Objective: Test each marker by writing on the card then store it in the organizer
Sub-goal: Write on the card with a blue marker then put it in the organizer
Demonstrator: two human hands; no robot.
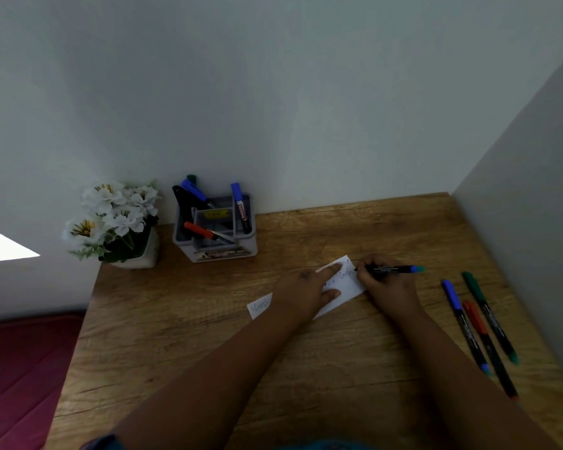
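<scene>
White flowers in a white pot (111,222) on wooden desk (208,336), red mat (20,368) beside it
</scene>
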